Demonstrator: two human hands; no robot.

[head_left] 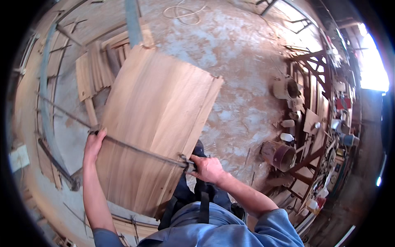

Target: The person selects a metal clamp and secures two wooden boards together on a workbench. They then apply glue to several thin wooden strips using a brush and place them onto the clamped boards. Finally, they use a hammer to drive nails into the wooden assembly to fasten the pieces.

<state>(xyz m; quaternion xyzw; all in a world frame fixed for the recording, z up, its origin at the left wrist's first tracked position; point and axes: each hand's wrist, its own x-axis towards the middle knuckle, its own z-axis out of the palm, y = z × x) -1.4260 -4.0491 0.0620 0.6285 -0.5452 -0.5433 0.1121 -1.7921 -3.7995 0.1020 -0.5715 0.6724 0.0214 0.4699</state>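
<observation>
A wide wooden panel of several boards set edge to edge lies in front of me, tilted across the view. Across its near part runs a long metal bar clamp, whose bar sticks out well past the panel's left edge. My left hand is closed around the clamp's jaw at that left edge. At the right edge, my right hand grips the clamp's other end, by its dark head. The fingers of both hands are partly hidden.
Loose boards lie beyond the panel on the left, near a bluish metal rail. On the right stand a rusty bucket, a pale pot, and wooden trestles. A pale hose lies coiled on the stained floor.
</observation>
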